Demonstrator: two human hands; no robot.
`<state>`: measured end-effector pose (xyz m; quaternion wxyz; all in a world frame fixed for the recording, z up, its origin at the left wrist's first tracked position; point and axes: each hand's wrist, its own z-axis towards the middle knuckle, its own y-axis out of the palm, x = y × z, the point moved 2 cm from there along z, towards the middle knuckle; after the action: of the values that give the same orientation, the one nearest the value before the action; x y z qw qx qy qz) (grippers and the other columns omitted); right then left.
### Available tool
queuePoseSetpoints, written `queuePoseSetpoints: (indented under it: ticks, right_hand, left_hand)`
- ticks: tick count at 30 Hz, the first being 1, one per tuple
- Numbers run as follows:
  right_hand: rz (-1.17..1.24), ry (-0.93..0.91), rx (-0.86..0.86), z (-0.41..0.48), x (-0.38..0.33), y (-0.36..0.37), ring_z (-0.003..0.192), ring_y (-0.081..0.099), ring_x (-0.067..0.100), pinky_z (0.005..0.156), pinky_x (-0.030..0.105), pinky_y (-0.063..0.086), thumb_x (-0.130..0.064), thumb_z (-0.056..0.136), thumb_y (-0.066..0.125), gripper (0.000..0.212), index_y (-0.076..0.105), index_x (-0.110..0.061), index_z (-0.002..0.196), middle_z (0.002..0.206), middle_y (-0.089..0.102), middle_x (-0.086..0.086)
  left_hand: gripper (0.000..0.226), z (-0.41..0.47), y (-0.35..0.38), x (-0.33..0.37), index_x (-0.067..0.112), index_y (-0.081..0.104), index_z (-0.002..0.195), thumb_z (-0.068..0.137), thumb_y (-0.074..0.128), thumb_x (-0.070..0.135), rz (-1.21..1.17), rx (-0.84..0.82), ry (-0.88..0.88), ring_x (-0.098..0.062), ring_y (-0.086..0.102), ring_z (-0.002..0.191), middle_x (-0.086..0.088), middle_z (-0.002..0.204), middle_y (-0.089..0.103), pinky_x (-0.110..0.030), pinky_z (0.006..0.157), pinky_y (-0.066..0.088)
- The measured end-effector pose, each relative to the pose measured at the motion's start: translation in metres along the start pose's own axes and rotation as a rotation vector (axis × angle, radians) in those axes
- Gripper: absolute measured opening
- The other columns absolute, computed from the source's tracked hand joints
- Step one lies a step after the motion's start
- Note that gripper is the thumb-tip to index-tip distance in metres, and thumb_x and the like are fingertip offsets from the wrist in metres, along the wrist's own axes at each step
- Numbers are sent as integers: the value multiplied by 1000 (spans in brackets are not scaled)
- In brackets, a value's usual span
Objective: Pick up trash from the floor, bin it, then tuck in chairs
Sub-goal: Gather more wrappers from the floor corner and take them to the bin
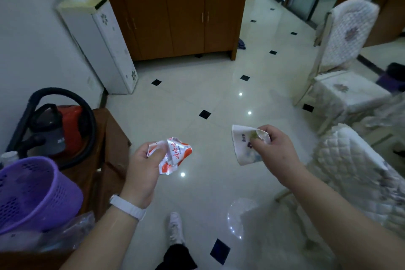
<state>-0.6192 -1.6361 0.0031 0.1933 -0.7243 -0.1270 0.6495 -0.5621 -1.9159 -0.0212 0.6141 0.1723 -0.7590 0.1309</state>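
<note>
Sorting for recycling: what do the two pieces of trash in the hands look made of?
The orange-and-white wrapper in the left hand looks like thin glossy plastic film: sharp crinkles, shine. The white cup in the right hand seems matte paper: crushed into soft folds.

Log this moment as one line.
phase: carrying trash | left hand: grips crumpled red-and-white wrapper | right hand: pinches crushed paper cup | purple basket: lower left
</note>
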Motion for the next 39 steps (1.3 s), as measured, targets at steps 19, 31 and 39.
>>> queuePoseSetpoints:
  ticks: [19, 31, 39]
  right_hand:
    - [73, 191, 247, 211, -68, 100, 60, 51, 16, 57, 30, 41, -16, 83, 63, 9, 63, -22, 77, 66, 60, -2]
    - [244, 240, 226, 438, -61, 114, 67, 54, 18, 61, 31, 40, -10, 83, 62, 9, 64, -17, 78, 75, 67, 7]
    - [187, 167, 246, 569, -87, 64, 68, 56, 19, 60, 30, 41, -17, 84, 62, 2, 64, -16, 83, 82, 67, 10]
  left_hand:
    - [9, 327, 40, 75, 7, 69, 94, 93, 62, 13, 82, -297, -22, -35, 70, 86, -20, 96, 72, -49, 79, 56]
    - [7, 508, 154, 130, 15, 67, 94, 95, 61, 17, 200, -264, 27, -22, 71, 85, -11, 97, 73, -35, 71, 58]
    - [9, 592, 253, 165, 22, 68, 89, 95, 60, 21, 208, -284, 58, -17, 72, 82, 7, 84, 75, -35, 71, 57]
